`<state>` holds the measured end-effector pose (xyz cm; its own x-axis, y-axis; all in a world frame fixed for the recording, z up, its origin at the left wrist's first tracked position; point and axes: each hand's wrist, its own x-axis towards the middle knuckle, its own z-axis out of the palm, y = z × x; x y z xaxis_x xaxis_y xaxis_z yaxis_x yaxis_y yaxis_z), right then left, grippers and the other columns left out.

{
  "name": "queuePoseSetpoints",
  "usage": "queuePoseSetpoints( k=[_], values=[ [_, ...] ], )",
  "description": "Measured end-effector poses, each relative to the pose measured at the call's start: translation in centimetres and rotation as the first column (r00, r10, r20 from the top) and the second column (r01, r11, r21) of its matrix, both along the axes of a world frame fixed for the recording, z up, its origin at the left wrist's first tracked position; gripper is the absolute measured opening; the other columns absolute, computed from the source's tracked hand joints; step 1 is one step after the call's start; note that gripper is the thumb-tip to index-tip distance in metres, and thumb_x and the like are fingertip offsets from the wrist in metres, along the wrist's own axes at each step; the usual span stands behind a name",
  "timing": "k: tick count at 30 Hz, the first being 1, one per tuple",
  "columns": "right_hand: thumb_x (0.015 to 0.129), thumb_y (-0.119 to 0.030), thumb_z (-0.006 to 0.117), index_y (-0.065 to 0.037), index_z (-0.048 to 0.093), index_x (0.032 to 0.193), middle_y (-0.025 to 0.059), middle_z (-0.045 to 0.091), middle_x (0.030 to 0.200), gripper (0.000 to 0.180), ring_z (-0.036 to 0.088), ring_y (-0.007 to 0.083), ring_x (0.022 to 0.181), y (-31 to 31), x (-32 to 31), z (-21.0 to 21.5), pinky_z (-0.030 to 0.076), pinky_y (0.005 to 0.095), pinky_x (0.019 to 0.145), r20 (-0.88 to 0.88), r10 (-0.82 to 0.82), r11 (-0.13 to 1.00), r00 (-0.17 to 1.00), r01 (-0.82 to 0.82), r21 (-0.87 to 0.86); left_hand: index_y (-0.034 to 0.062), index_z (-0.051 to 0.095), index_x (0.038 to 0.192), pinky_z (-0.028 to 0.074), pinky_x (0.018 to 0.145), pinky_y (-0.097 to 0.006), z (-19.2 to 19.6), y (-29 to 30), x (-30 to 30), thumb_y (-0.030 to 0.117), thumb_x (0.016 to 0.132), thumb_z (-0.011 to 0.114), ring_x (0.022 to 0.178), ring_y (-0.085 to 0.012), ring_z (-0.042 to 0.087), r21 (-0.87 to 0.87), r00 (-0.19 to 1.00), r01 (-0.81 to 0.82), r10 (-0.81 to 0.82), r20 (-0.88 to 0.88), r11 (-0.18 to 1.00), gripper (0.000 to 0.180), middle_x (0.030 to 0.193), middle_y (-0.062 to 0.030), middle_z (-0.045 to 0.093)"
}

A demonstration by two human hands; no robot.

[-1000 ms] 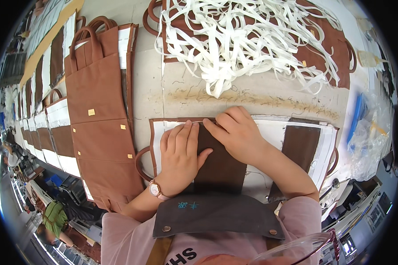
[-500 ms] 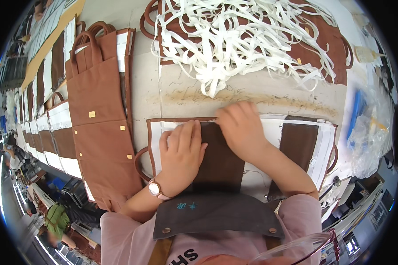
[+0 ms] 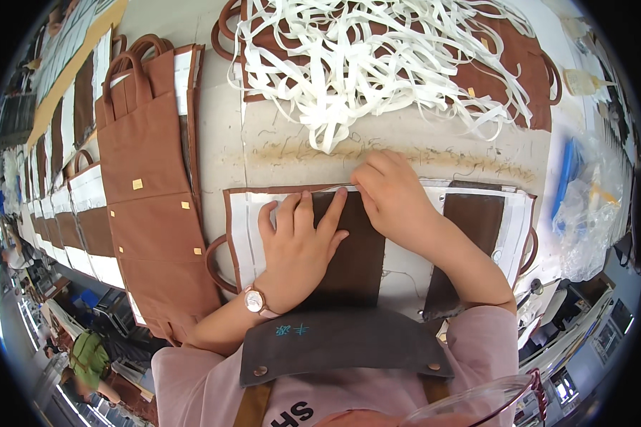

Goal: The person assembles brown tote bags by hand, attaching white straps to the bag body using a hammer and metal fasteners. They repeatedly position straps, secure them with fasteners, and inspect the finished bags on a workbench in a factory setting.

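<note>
We have a bag panel lying flat along the near edge of the tabletop, its white backing crossed by dark brown bands and its border brown. Our left hand is spread and grasps nothing, its fingertips pressing along the panel's far edge. Our right hand is pinched on that same edge just beside it, a thin pale line running between the two; the fingers hide exactly how much they grip. We see a brown handle at the panel's left end and another at its right.

Toward the tabletop's left edge, a brown bag lies lengthwise, with small yellowish tabs on it. Toward the far edge, we find tangled white tapes heaped over more brown pieces. Near the right edge sits crumpled clear plastic.
</note>
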<state>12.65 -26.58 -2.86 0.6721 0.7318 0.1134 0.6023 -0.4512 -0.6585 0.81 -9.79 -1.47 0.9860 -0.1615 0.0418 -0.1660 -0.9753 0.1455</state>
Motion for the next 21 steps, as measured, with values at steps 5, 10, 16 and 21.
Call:
queuePoseSetpoints(
  k=[5, 10, 16, 21],
  values=[
    [0.073, 0.002, 0.067, -0.001, 0.061, 0.097, 0.0134, 0.056, 0.098, 0.024, 0.056, 0.0336, 0.098, -1.2, -0.2, -0.7, 0.045, 0.0441, 0.089, 0.085, 0.075, 0.997, 0.994, -0.077, 0.018, 0.0239, 0.061, 0.138, 0.035, 0.096, -0.055, -0.1, -0.2, 0.0, 0.042, 0.080, 0.076, 0.118, -0.0312, 0.047, 0.034, 1.000, -0.011, 0.011, 0.002, 0.999, 0.063, 0.122, -0.0140, 0.053],
    [0.074, 0.000, 0.071, -0.002, 0.062, 0.101, 0.0119, 0.057, 0.100, 0.028, 0.055, 0.0332, 0.095, -0.6, -0.8, -0.3, 0.046, 0.0440, 0.085, 0.182, -0.059, 0.996, 0.981, 0.044, 0.082, 0.0184, 0.061, 0.136, 0.036, 0.095, -0.056, -0.4, 0.2, -0.3, 0.041, 0.080, 0.076, 0.117, -0.0289, 0.048, -0.015, 0.999, -0.020, 0.021, 0.024, 1.000, 0.062, 0.122, -0.0129, 0.051],
    [0.071, -0.011, 0.068, -0.003, 0.064, 0.096, 0.0097, 0.056, 0.097, 0.027, 0.054, 0.0273, 0.094, -1.4, -0.9, -0.3, 0.045, 0.0408, 0.085, 0.412, 0.088, 0.996, 0.907, -0.072, -0.053, 0.0086, 0.062, 0.131, 0.035, 0.100, -0.051, -0.5, 0.3, -0.7, 0.026, 0.083, 0.073, 0.121, -0.0288, 0.050, -0.145, 0.999, 0.019, -0.014, 0.037, 0.989, 0.052, 0.125, -0.0126, 0.054],
    [0.071, -0.013, 0.065, 0.000, 0.064, 0.093, 0.0103, 0.057, 0.092, 0.025, 0.055, 0.0270, 0.091, -0.4, -1.4, 0.2, 0.046, 0.0404, 0.084, 0.446, 0.107, 0.989, 0.888, -0.051, -0.137, 0.0033, 0.061, 0.131, 0.036, 0.108, -0.049, -0.4, -0.2, -0.4, 0.023, 0.087, 0.066, 0.124, -0.0248, 0.054, -0.185, 0.991, 0.135, -0.135, 0.013, 0.973, 0.049, 0.132, -0.0122, 0.058]
  ],
)
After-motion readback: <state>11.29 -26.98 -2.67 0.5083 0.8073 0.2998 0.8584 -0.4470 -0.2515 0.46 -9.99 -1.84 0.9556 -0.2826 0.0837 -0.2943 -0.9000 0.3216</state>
